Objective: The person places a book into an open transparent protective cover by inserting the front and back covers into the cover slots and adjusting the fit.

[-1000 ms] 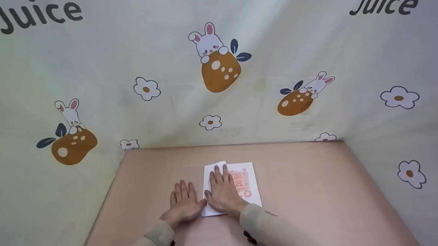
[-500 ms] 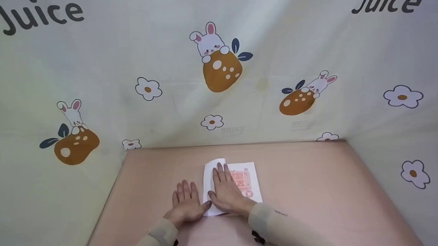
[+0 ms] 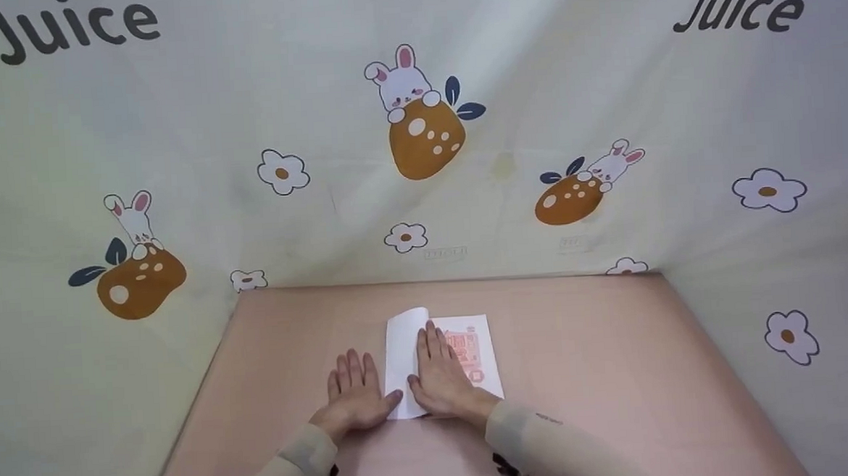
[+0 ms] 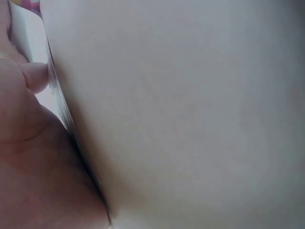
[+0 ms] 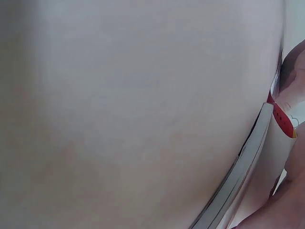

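A thin book (image 3: 402, 348) lies opened on the table, with a plain white left leaf and a red print (image 3: 466, 344) on the right page. The left leaf's top edge bows upward. My right hand (image 3: 442, 382) rests flat along the middle of the book with straight fingers, hiding part of the print. My left hand (image 3: 356, 397) lies palm down on the table at the book's left side, fingers straight, its thumb over the leaf's lower left edge. In the right wrist view, the stacked page edges (image 5: 238, 174) and a red strip of cover (image 5: 284, 123) show beside the hand.
The pink-beige table (image 3: 589, 345) extends on both sides of the book. Pale cloth walls (image 3: 330, 105) with printed rabbits, flowers and lettering enclose the table at the back and sides.
My right hand has slid rightward over the book, from the left leaf toward the middle, uncovering more of that leaf. My left hand stays nearly in place.
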Demonstrator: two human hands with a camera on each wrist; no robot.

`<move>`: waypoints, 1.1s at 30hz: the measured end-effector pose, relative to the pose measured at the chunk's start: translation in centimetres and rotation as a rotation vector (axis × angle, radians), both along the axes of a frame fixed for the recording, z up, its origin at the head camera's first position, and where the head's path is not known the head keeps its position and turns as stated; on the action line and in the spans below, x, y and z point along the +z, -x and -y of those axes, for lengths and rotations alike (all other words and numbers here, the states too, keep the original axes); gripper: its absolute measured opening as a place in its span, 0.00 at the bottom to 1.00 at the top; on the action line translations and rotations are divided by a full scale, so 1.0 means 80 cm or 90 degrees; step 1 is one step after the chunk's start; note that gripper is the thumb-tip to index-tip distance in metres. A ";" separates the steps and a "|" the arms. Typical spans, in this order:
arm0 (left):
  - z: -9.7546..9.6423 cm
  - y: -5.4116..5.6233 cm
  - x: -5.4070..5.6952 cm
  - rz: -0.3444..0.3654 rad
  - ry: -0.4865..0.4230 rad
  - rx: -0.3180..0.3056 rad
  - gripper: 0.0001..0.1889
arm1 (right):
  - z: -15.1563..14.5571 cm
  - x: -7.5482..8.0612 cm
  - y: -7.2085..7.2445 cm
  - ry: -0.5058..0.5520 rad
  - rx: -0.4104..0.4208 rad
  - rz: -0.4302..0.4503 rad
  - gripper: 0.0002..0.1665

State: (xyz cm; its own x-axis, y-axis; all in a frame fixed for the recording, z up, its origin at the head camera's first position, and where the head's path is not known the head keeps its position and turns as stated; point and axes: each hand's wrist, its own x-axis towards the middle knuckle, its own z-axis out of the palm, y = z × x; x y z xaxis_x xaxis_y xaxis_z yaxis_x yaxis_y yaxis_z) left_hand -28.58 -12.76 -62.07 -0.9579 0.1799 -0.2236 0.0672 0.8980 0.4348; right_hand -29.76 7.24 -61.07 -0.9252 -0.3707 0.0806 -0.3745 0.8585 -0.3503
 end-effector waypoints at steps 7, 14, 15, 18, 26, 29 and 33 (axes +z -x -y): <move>0.004 0.003 -0.007 -0.007 0.008 0.003 0.64 | 0.011 0.004 0.001 0.004 0.002 0.016 0.50; 0.001 -0.003 0.008 0.011 -0.008 0.001 0.58 | 0.012 0.008 -0.003 0.030 0.010 0.024 0.51; 0.001 -0.005 0.011 0.016 -0.007 0.001 0.58 | 0.010 0.009 -0.004 0.027 0.012 0.025 0.52; 0.002 -0.008 0.019 0.023 -0.014 0.001 0.58 | 0.004 0.010 -0.010 0.030 0.007 0.039 0.55; 0.002 -0.004 0.009 0.004 -0.016 0.004 0.66 | -0.001 0.004 -0.024 0.078 -0.041 0.072 0.61; 0.002 -0.005 0.011 0.012 -0.008 0.004 0.62 | 0.005 0.004 -0.026 0.083 -0.050 0.074 0.61; 0.002 -0.009 0.023 0.029 -0.005 0.002 0.55 | 0.013 0.004 -0.029 0.079 -0.060 0.083 0.62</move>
